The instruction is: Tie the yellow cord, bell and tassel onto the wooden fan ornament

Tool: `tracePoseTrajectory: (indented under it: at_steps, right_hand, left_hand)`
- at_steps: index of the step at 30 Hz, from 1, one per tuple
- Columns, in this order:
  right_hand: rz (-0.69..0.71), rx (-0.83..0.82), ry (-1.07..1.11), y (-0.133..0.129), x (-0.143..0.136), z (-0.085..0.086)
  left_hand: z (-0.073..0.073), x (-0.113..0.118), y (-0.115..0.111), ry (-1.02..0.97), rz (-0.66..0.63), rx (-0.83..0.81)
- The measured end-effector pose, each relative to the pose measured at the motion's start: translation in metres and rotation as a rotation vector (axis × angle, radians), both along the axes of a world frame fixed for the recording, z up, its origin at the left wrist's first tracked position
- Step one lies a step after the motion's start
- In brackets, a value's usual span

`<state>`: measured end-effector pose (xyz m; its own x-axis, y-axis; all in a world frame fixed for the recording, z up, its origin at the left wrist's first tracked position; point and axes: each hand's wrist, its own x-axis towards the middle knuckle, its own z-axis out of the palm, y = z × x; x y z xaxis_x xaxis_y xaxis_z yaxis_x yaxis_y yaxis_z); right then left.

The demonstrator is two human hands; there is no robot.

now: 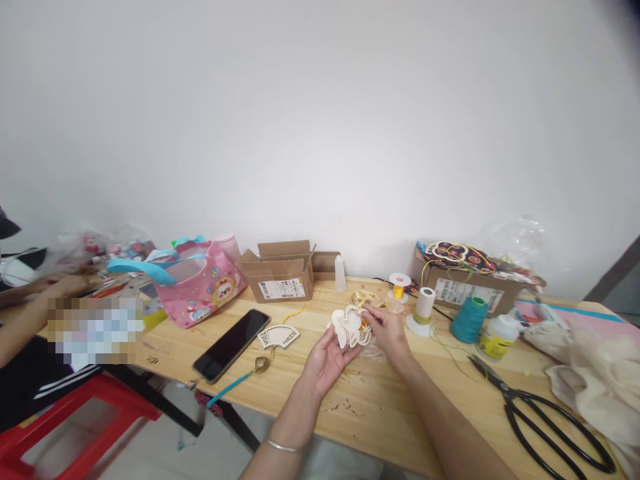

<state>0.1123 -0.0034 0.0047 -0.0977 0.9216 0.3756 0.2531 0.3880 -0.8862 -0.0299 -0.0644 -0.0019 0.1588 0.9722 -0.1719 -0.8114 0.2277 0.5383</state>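
Note:
My left hand (324, 363), with a bangle on its wrist, holds pale flower-like cut-outs (346, 328), apparently thin wood, on its upturned fingers. From the right, my right hand (391, 333) pinches the edge of the same cut-outs. Yellow thread shows around their right side; how it is attached I cannot make out. Left of my hands lies a fan-shaped wooden piece (279, 337) with a yellow cord and a tassel (240, 380) in gold and blue. Just behind the cut-outs are a clear bag and a tangle of yellow cord (367, 298).
A phone (231, 345), pink bag (200, 287) and open carton (283, 280) stand leftward. Rightward are thread spools (425, 307), a teal cone (469, 320), a glue bottle (496, 337), large scissors (540, 413), a filled carton (465, 287) and cream fabric (600, 367). Another person's arm (30, 320) is far left.

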Motion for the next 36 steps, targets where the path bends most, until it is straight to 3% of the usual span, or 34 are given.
tracePoseTrajectory:
  at_steps: [7,11,15,21,25,27,30,33,36]
  right_hand:
    - [-0.007,0.125,-0.104,-0.003,-0.006,-0.002]
    - [-0.001,-0.034,0.038,-0.001,-0.011,-0.006]
    - [0.149,-0.117,0.157,-0.004,-0.016,-0.006]
    - [0.226,-0.118,0.209,-0.011,-0.018,-0.002]
    - [0.216,-0.188,0.360,-0.012,-0.007,0.016]
    - [0.134,-0.230,0.507,-0.011,0.005,0.029]
    - [0.081,-0.232,0.698,-0.010,0.026,0.046]
    - [0.104,-0.241,0.715,-0.007,0.044,0.055]
    - [0.090,-0.267,0.664,-0.001,0.054,0.052]
  left_hand:
    - [0.000,0.005,-0.004,0.118,-0.005,0.090]
    - [0.002,0.006,-0.002,0.086,0.041,0.089]
    - [0.005,0.006,-0.001,0.014,0.077,0.123]
    - [0.010,0.002,-0.004,-0.138,-0.134,0.100]
    - [0.010,0.002,-0.006,-0.106,-0.289,0.047]
    - [0.008,0.003,-0.008,0.046,-0.319,0.031]
    - [0.008,0.004,-0.011,0.530,-0.299,0.138]
    - [0.011,0.003,-0.008,1.013,-0.379,0.377]
    - [0.015,0.007,0.010,1.321,-0.442,0.732]
